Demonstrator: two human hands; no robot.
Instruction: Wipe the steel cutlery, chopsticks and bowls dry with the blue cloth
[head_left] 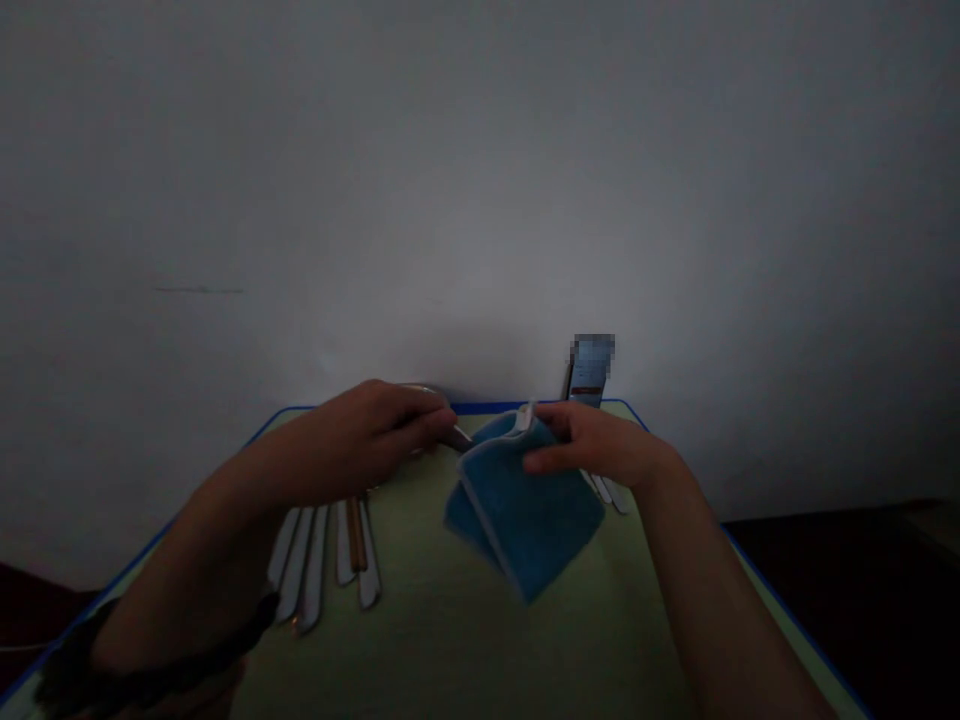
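My left hand (390,430) is closed round a silver piece of cutlery (463,438). One end shows beyond my fingertips and runs to the blue cloth; my fingers hide much of the rest, so its kind is unclear. A folded blue cloth (532,510) with a pale edge hangs from my right hand (592,440), pinched between thumb and fingers. The cloth's upper left part meets the cutlery. Both hands are raised above the pale green table (450,650).
Several silver cutlery handles (311,570) lie at the left, with brown sticks (356,535) among them. More handles (616,495) show behind the right wrist. A phone (589,372) leans near the wall (480,200) at the table's back. Blue edging (787,625) borders the table.
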